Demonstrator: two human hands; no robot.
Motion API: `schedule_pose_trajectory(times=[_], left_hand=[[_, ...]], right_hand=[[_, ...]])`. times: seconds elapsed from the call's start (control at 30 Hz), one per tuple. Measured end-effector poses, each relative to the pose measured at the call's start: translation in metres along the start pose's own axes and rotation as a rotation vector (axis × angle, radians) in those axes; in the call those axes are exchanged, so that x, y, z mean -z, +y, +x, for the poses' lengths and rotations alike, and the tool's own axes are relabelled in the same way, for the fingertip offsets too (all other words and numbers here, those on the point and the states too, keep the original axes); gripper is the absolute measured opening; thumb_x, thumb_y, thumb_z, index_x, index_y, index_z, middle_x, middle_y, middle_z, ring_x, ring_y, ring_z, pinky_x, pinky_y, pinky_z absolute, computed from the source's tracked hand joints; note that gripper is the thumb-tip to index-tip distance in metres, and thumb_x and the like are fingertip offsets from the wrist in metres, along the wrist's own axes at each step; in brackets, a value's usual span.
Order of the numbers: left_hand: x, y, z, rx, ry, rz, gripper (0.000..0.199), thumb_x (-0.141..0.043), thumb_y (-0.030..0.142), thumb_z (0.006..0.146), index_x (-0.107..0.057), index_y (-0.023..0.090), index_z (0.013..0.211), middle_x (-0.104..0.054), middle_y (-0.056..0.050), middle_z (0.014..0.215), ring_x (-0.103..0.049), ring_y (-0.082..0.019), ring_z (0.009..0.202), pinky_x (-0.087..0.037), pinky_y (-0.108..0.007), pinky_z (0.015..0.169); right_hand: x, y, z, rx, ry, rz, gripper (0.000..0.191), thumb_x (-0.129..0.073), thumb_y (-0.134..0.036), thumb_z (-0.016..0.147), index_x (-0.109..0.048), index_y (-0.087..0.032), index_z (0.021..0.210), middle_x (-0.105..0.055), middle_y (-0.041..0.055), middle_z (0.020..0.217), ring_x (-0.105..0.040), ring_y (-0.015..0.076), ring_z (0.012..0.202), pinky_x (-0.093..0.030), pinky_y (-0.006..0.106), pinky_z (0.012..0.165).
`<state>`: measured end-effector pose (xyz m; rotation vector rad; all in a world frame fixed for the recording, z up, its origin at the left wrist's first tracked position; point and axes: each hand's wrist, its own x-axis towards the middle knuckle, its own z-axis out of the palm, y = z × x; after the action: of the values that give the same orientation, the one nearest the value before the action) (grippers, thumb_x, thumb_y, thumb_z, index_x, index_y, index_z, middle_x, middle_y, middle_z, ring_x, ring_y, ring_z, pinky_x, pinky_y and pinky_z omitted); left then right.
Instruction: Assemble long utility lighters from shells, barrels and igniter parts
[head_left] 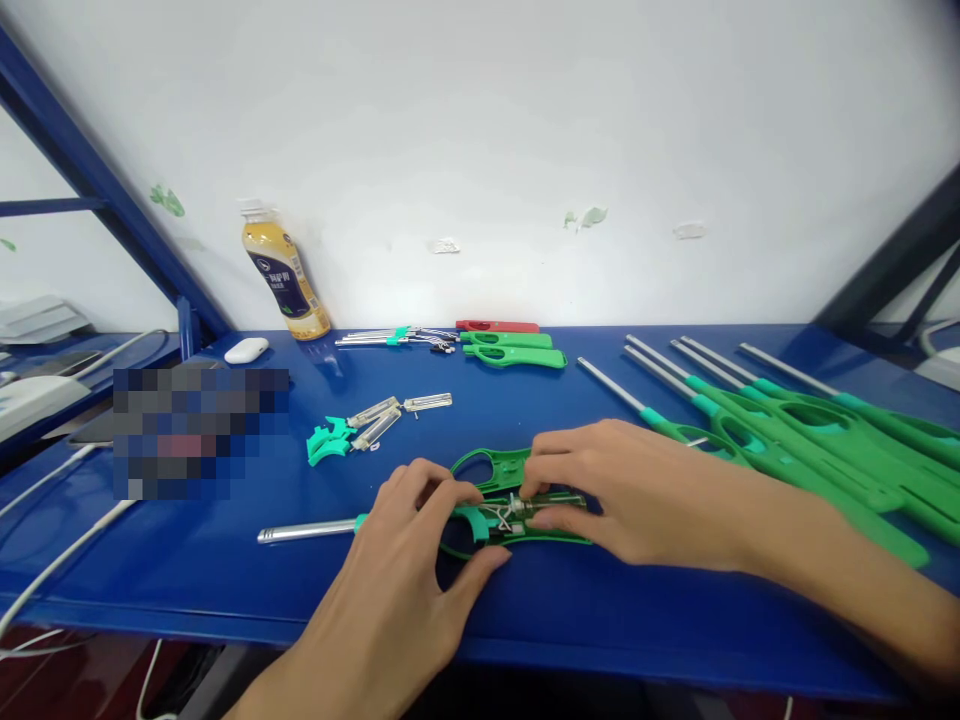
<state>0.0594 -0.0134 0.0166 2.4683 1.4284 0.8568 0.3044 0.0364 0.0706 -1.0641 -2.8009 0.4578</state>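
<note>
An opened stick lighter lies on the blue shelf, its silver tube (307, 531) pointing left. My left hand (412, 560) is closed round its green housing half (555, 537), fingertips by the teal trigger (474, 522) and thumb along the near edge. My right hand (611, 485) pinches a clear fuel tank (559, 503) over the right part of that housing; the fingers partly cover it. Thin white wires (502, 516) show between the hands. Just behind lies another green housing half (506, 467), touching or nearly touching my right fingers.
Several green lighters with tubes (810, 440) lie at right. Loose clear tanks (379, 428) and teal triggers (328, 440) lie left of centre. Along the wall are tube parts (375, 338), green housings (517, 356), a red housing (499, 326) and a bottle (283, 275). A white case (246, 350) and cables (67, 560) are left.
</note>
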Motion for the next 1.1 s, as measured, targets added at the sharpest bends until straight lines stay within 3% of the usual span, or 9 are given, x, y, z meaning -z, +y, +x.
schedule_pose_trajectory(times=[0.17,0.3,0.7,0.97,1.1], left_hand=[[-0.0003,-0.0010,-0.0027,-0.095,0.061,0.078,0.018,-0.067,0.031,0.101,-0.061,0.024,0.116,-0.061,-0.007,0.113,-0.063,-0.029,0.099,-0.057,-0.049,0.083],[0.0012,-0.0005,-0.0045,-0.159,0.079,0.115,0.015,-0.062,0.026,0.104,-0.061,0.024,0.119,-0.060,-0.008,0.116,-0.062,-0.027,0.098,-0.055,-0.045,0.081],[0.0059,0.0009,0.0004,-0.187,-0.022,0.071,0.016,-0.059,0.019,0.104,-0.065,0.025,0.119,-0.064,-0.005,0.110,-0.061,-0.024,0.092,-0.050,-0.044,0.082],[0.0000,-0.0012,0.0006,-0.154,-0.022,-0.020,0.020,-0.059,0.019,0.104,-0.064,0.025,0.122,-0.061,-0.007,0.113,-0.058,-0.026,0.100,-0.051,-0.047,0.088],[0.0016,-0.0001,-0.0003,-0.146,-0.080,0.017,0.026,-0.057,0.017,0.105,-0.063,0.028,0.127,-0.061,-0.006,0.115,-0.057,-0.026,0.097,-0.049,-0.048,0.087]], right_hand=[[0.0016,-0.0017,-0.0006,0.019,0.002,-0.051,0.012,-0.065,-0.034,0.102,-0.075,-0.028,0.102,-0.071,-0.0025,0.099,-0.068,0.0171,0.079,-0.042,0.031,0.069],[0.0015,-0.0009,0.0011,0.045,0.010,-0.092,0.016,-0.064,-0.034,0.103,-0.078,-0.027,0.097,-0.072,-0.0025,0.098,-0.068,0.0160,0.076,-0.042,0.031,0.067],[-0.0023,0.0003,0.0003,0.099,0.055,-0.165,0.022,-0.059,-0.029,0.104,-0.081,-0.031,0.106,-0.076,-0.0026,0.104,-0.069,0.0153,0.071,-0.038,0.032,0.063],[-0.0018,-0.0047,0.0023,0.083,-0.010,-0.259,0.027,-0.053,-0.030,0.108,-0.079,-0.028,0.106,-0.074,0.0001,0.102,-0.066,0.0160,0.065,-0.030,0.034,0.056],[-0.0014,-0.0039,0.0022,0.074,-0.019,-0.279,0.025,-0.053,-0.031,0.108,-0.078,-0.028,0.107,-0.073,-0.0002,0.102,-0.066,0.0167,0.066,-0.030,0.034,0.056]])
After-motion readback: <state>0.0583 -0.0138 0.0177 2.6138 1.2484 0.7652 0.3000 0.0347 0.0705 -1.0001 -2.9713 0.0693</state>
